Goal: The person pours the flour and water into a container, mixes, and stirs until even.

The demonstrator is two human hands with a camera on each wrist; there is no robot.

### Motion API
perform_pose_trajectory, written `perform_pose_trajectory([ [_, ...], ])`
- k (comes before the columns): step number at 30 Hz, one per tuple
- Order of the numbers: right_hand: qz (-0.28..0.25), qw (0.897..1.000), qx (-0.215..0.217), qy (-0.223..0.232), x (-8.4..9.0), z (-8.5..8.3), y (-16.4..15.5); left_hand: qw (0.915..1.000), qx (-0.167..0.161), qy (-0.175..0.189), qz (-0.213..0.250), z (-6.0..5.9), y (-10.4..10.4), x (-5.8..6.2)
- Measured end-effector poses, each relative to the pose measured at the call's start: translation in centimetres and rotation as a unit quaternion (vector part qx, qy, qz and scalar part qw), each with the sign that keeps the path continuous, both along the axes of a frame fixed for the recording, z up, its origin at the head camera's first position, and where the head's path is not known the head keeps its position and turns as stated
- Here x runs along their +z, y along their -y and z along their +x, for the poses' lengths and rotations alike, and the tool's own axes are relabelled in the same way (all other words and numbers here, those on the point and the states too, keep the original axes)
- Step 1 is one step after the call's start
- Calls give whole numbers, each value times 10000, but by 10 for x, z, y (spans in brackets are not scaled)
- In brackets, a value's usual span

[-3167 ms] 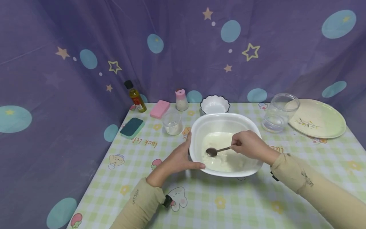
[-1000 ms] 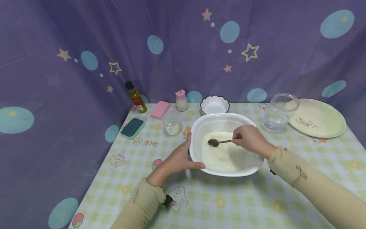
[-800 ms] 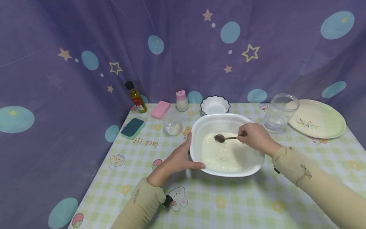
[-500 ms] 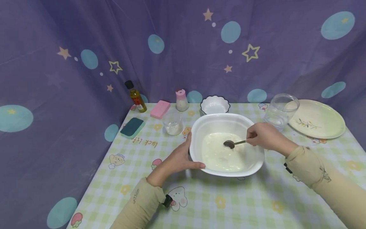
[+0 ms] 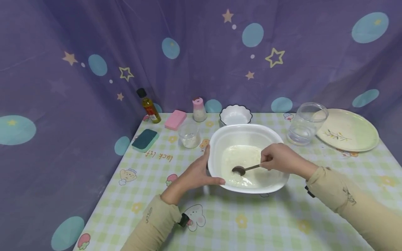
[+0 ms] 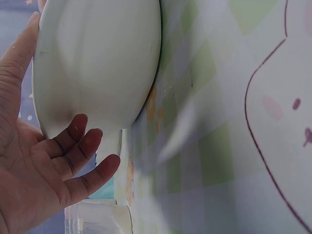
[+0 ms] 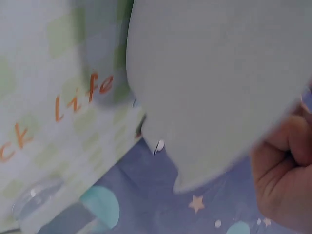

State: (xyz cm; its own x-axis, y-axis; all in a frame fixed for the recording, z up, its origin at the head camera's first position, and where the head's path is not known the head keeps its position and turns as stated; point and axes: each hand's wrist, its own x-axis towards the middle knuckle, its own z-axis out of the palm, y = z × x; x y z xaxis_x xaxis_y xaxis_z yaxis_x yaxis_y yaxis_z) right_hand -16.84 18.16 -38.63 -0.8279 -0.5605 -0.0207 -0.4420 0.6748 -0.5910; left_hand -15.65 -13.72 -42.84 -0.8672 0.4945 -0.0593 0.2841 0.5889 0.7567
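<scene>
A white basin (image 5: 248, 130) stands on the table holding a pale, milky liquid (image 5: 242, 153). My left hand (image 5: 196, 174) grips its left side, the thumb lying along the near rim. In the left wrist view, the fingertips (image 6: 100, 136) are bent against the basin's outer wall. Over the basin's right half, my right hand (image 5: 277, 158) pinches the handle of a dark metal spoon (image 5: 239, 170). The spoon's bowl dips into the liquid near the front left, beside some small white lumps. The right wrist view shows curled fingers (image 7: 285, 161) above the rim; the spoon is hidden there.
Behind the basin is a scalloped white bowl (image 5: 236, 115). Leftward stand a clear cup with white powder (image 5: 190, 137), a pink-topped shaker (image 5: 199, 109), a pink sponge (image 5: 176, 120), a green sponge (image 5: 145, 140) and an oil bottle (image 5: 150, 108). A clear jar (image 5: 306, 123) and oval plate (image 5: 348, 129) stand right.
The spoon has moved through the liquid, first to the right, then back left and toward the near side, my right hand going with it. My left hand stays on the basin.
</scene>
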Motion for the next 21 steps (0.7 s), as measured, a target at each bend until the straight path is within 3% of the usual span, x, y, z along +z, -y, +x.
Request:
perform_pose_trajectory([
  [7,-80,9973,-361,-640,-10,-8,19,9999,-40,-13,104,1,0,1],
  [13,15,9920,-708,-1050,-12,-17,18,9999,-68,40,144,1,0,1],
  [21,136,9908,-1114,-755,-4,-21,-4,9999,-74,15,126,1,0,3],
])
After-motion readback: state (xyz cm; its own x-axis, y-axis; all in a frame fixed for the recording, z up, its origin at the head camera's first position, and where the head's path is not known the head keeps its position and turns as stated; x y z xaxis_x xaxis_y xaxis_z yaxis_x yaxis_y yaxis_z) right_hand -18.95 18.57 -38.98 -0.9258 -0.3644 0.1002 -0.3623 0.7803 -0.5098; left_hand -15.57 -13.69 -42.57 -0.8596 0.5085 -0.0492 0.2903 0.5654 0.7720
